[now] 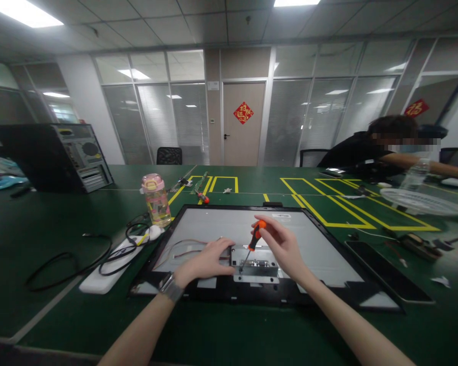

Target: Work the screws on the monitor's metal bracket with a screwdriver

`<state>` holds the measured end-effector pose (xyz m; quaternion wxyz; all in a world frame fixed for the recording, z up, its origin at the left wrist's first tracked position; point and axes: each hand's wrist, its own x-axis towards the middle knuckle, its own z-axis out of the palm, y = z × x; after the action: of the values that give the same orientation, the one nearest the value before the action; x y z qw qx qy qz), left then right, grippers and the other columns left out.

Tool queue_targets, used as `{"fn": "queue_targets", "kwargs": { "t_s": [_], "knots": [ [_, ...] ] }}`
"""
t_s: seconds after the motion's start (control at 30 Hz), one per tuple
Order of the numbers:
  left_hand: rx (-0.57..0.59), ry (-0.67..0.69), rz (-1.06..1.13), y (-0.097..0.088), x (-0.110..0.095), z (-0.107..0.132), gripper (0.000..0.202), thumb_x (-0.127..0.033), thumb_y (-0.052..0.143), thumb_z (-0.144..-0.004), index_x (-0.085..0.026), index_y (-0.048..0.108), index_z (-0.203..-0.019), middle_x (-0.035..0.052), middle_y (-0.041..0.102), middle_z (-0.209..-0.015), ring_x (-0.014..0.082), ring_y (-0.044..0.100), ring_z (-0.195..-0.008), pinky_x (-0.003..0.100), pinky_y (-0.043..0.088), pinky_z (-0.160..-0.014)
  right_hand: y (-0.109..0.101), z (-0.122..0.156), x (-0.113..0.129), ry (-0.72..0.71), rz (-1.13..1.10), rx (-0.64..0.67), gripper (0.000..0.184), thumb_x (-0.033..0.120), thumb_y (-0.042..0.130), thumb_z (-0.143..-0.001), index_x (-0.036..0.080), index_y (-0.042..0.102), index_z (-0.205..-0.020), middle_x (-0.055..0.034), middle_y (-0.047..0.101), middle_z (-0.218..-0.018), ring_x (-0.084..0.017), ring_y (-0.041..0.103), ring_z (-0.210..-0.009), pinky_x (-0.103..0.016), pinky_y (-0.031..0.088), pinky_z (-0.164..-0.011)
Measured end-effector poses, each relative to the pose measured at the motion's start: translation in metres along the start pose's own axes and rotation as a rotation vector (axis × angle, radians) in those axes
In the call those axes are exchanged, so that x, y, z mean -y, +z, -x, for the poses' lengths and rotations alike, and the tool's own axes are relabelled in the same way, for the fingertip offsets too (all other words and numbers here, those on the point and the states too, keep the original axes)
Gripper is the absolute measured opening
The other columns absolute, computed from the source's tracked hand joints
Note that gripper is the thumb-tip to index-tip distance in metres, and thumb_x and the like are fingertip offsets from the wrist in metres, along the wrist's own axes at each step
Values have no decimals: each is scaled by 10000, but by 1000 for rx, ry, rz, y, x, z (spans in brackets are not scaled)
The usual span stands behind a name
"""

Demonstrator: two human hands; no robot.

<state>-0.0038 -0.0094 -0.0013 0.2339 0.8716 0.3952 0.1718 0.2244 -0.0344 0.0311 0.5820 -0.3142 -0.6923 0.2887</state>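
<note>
A display panel [309,239] lies back side up on the green table, with a black frame around its pale grey back. Near its front edge sits a silver metal bracket [256,279] with holes and a hinge-like part. My left hand [208,260], a watch on its wrist, grips the bracket's left end between thumb and fingers. In my right hand [284,244] is an orange-and-black screwdriver [256,238], held by its handle. It tilts, and its tip reaches down to the bracket's left part; any screw there is too small to make out. Thin cables [183,242] lie left of the bracket.
To the left are a power strip [103,277] with black cables and a pink-lidded bottle [155,201]. A computer case [53,157] stands farther back. Another screwdriver [203,198] lies beyond the panel. A dark flat panel [387,269] lies right. A person [366,147] leans over the table.
</note>
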Motion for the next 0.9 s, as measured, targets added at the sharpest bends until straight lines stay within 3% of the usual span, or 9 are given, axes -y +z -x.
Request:
{"fn": "queue_targets", "kwargs": {
  "t_s": [0.13, 0.33, 0.5, 0.67, 0.9],
  "knots": [
    [0, -13, -3, 0, 1, 0, 651, -410, 687, -726, -240, 446, -1306, 77, 494, -1317, 288, 451, -1207, 409, 320, -1037, 0, -2, -4, -43, 122, -81, 233, 335, 597, -836, 250, 644, -1048, -26, 615, -813, -191, 616, -777, -367, 509, -781],
    [14, -31, -2, -1, 0, 1, 665, -417, 684, -726, -239, 433, -1316, 79, 481, -1335, 299, 443, -1219, 417, 328, -1031, -1, -2, 1, 46, -69, 50, 324, 357, 467, -909, 261, 553, -1206, -73, 645, -1054, -219, 646, -921, -393, 498, -837],
    [8, -43, -16, 0, 0, 0, 670, -420, 685, -720, -229, 440, -1314, 82, 472, -1350, 301, 420, -1247, 421, 304, -1053, 3, -1, -8, 13, -5, -52, 181, 327, 635, -806, 237, 634, -963, -12, 590, -813, -164, 587, -722, -313, 493, -714],
    [15, -55, -13, -2, -2, 1, 657, -419, 680, -726, -238, 443, -1311, 73, 474, -1352, 297, 410, -1260, 406, 310, -1053, 5, -1, -6, 10, -50, -120, 134, 354, 657, -783, 222, 650, -805, -4, 542, -764, -152, 547, -690, -276, 466, -636],
    [11, -36, -22, -2, -3, 1, 639, -406, 679, -732, -238, 446, -1303, 74, 478, -1350, 298, 422, -1250, 409, 318, -1044, 0, -3, -4, 148, -281, 32, 272, 402, 513, -890, 250, 622, -1087, -48, 657, -926, -202, 608, -909, -360, 476, -826]
  ]
}}
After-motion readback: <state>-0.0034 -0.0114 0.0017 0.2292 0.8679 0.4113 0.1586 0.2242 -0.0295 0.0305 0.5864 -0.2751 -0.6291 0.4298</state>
